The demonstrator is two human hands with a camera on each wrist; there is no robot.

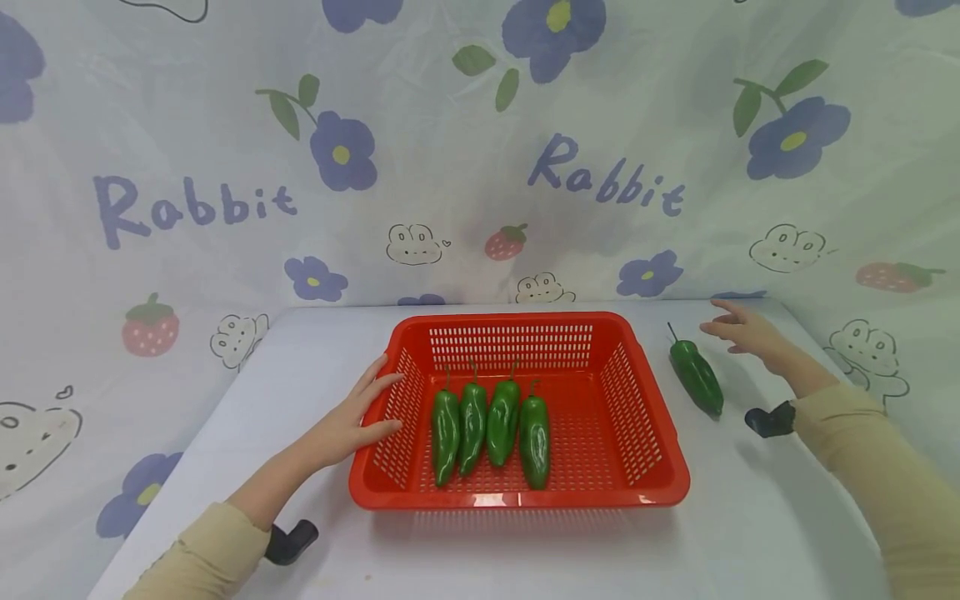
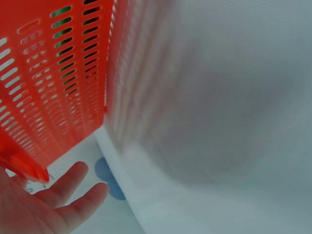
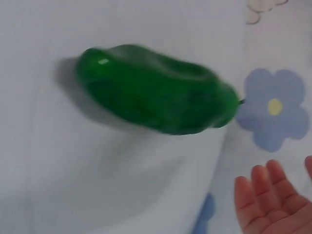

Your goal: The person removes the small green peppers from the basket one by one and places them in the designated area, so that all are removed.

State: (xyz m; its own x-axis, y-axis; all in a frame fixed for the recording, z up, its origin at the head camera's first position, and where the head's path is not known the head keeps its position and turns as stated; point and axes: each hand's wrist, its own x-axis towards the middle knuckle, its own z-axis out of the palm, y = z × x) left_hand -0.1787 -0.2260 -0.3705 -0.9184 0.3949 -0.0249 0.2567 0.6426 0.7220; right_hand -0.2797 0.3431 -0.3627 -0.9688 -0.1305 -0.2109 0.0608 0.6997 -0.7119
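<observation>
A red plastic basket (image 1: 517, 500) with slotted walls stands on the white table; several green peppers (image 1: 503, 423) lie side by side in its left half, stems toward the back. My left hand (image 1: 348, 421) rests at the basket's left rim, fingers spread and fairly straight. In the left wrist view, two fingers of this hand (image 2: 58, 202) extend past the rim's end. One more green pepper (image 1: 696, 377) lies on the table right of the basket. My right hand (image 1: 753, 333) hovers beside that pepper, apart from it, fingers extended. The right wrist view shows the pepper (image 3: 156, 92) whole.
The white table (image 1: 315, 358) backs onto a hanging cloth (image 1: 450, 167) printed with flowers, rabbits and strawberries. Black wrist mounts (image 1: 291, 543) show at both sleeves. The basket's right half holds no peppers.
</observation>
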